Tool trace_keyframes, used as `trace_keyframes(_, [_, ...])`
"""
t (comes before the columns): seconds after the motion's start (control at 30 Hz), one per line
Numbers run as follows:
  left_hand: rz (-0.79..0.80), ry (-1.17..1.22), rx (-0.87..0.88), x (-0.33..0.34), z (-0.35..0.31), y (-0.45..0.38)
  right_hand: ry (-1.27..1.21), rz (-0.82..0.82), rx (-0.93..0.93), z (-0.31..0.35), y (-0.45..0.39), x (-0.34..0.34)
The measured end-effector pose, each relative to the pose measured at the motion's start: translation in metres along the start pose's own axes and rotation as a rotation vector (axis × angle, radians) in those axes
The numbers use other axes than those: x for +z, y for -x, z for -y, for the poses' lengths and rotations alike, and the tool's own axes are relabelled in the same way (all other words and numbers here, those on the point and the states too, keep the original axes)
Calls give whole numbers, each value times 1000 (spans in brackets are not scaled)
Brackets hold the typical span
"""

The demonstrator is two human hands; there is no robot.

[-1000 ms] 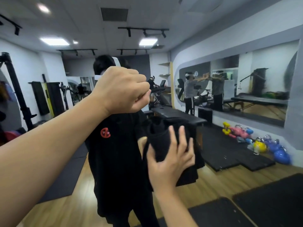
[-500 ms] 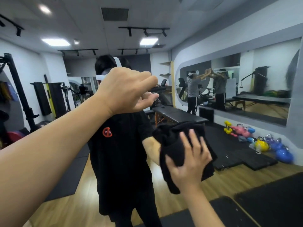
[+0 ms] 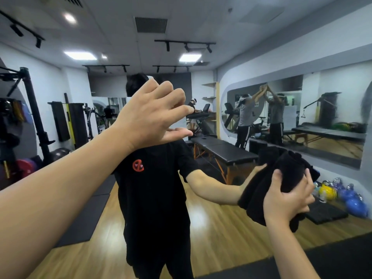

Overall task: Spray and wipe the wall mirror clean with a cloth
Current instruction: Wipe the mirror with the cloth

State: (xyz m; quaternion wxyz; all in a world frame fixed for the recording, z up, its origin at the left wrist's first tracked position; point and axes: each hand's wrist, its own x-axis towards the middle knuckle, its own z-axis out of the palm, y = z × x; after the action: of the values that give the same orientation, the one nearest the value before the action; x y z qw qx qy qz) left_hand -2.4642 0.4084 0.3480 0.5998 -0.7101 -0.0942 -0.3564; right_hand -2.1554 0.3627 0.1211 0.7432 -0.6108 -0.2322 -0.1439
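Observation:
The wall mirror fills the whole view and shows my reflection in a black T-shirt. My left hand is raised at head height in front of the glass, with its fingers spread and nothing in it. My right hand presses a bunched black cloth flat against the mirror at chest height, to the right of my reflection. My reflected arm meets the cloth from behind. No spray bottle is in view.
The glass reflects a gym. There is a black massage table, coloured kettlebells on black mats by the right wall, a black rack on the left, and another person reaching up at a side-wall mirror.
My left hand has opened from a fist to spread fingers. My right hand has slid the cloth to the right across the mirror.

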Motion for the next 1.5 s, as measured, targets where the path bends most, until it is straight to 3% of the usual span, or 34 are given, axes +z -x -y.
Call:
trace_keyframes(0.13, [-2,-4,7,0,0,0,-9,15,72,18,29,4])
trace_keyframes(0.23, [-5,-10,-3,0,-1,-1,-9,74,-22,47,77,10])
trace_keyframes(0.33, [-4,-4,-12,-2,-3,-1,29,175,-218,77,137,19])
trace_keyframes(0.47, [-10,18,-12,-3,-3,-2,129,335,-674,104,216,28])
trace_keyframes(0.57, [-15,28,-1,-2,-2,0,172,321,-881,104,236,33])
trace_keyframes(0.7, [-15,33,12,-2,-1,-1,136,273,-1060,93,204,33])
trace_keyframes(0.9, [-3,-6,19,-5,-2,-1,118,213,-905,92,108,27])
trace_keyframes(1.13, [10,-36,17,-5,-3,-2,47,68,-359,94,-26,15])
trace_keyframes(1.27, [4,-37,12,-6,-4,-4,22,-24,-87,110,-35,18])
trace_keyframes(1.37, [3,-33,13,-6,-4,-4,34,22,-182,129,8,23])
trace_keyframes(1.5, [1,-9,9,-6,-4,-4,89,198,-554,139,95,27])
